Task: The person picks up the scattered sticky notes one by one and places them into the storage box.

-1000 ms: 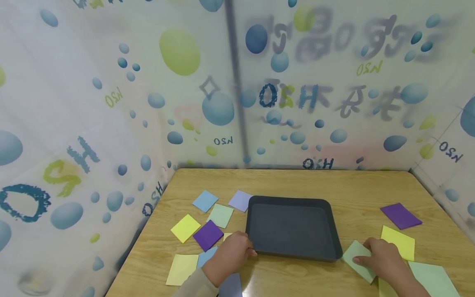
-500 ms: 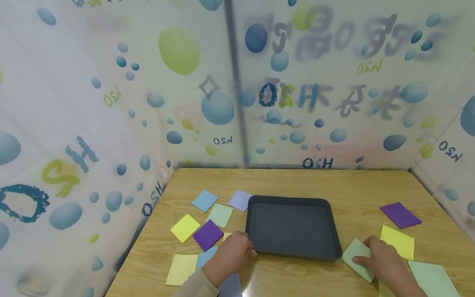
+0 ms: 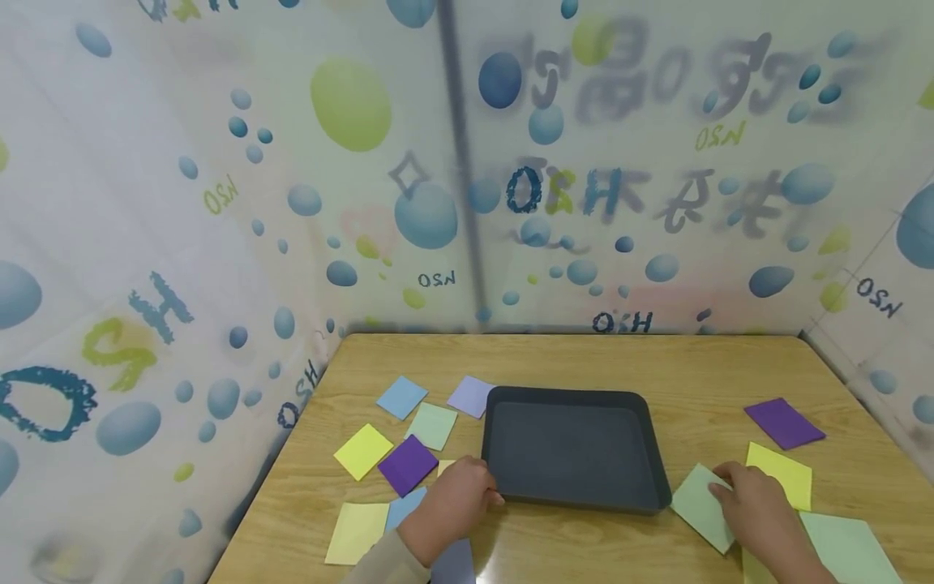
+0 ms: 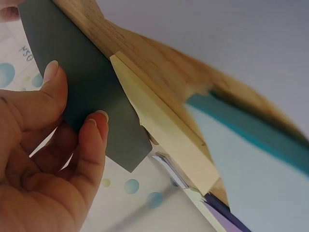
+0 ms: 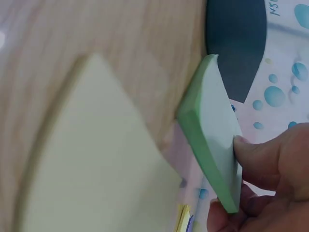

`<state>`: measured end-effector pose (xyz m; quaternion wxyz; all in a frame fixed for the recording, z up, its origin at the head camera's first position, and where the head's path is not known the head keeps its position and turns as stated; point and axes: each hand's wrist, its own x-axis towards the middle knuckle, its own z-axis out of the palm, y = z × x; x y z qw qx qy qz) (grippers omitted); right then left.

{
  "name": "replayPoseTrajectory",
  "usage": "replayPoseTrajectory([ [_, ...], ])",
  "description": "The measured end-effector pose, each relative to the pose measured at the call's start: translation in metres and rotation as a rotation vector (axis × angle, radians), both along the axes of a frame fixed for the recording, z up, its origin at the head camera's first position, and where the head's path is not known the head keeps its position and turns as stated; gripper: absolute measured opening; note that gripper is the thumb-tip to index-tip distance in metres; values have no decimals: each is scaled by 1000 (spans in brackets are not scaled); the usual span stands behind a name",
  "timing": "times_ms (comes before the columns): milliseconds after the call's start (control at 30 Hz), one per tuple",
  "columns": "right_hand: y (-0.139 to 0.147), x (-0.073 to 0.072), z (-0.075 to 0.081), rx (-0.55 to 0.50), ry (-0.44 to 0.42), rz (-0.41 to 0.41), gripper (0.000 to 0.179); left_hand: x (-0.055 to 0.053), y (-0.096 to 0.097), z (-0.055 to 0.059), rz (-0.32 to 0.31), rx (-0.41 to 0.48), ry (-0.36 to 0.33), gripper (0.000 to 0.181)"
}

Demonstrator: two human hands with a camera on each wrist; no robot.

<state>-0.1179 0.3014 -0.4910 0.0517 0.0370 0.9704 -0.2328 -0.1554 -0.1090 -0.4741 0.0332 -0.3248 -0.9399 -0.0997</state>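
Observation:
A dark grey tray (image 3: 572,450) lies on the wooden table. My left hand (image 3: 454,499) holds its near left corner with curled fingers; in the left wrist view the thumb and fingertips (image 4: 99,118) are against the tray's wall (image 4: 91,92). Beside the tray's near right corner is a light green sticky note pad (image 3: 702,507). My right hand (image 3: 755,511) pinches that pad; in the right wrist view the thumb (image 5: 258,162) is on its face and the other fingers are partly hidden behind it.
Left of the tray lie several pads, among them yellow (image 3: 363,452), purple (image 3: 409,465) and blue (image 3: 402,397). On the right are a purple pad (image 3: 785,422), a yellow pad (image 3: 781,477) and a larger green pad (image 3: 850,543). Patterned curtains (image 3: 606,178) hang behind.
My right thumb has shifted over the green sticky note pad toward its right side, uncovering more of its face. The left hand and tray look unmoved; the head view shifts slightly.

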Motion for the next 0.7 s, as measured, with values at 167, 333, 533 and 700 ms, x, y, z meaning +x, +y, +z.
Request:
replayPoseTrajectory([
  [167, 3, 1, 4, -83, 24, -10, 32, 0, 0, -1, -5, -9, 12, 21],
  [333, 4, 3, 7, -126, 26, -11, 27, -1, 1, -2, -4, -12, 17, 21],
  [533, 6, 4, 11, -156, 52, 14, 25, -2, 1, -3, 2, -12, 17, 21],
  [700, 7, 3, 14, -159, 84, 36, 23, -1, 1, -2, 11, -8, 6, 20],
])
